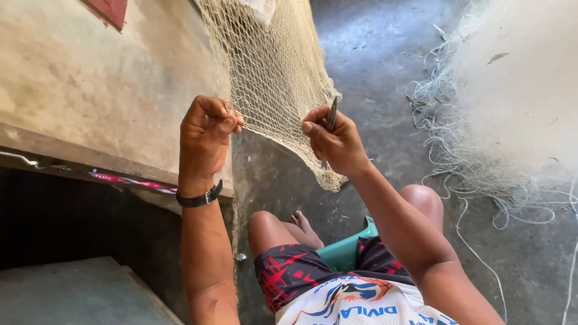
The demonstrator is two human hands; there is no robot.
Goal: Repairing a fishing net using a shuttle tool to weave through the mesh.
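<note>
Over grey concrete floor [385, 54], hands gripping net [271, 72], wall [90, 78] beside

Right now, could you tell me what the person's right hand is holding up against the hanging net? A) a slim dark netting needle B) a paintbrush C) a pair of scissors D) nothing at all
A: the right hand grips a slim dark netting needle whose tip points up against the pale net, while the left hand pinches the net's edge.
</note>
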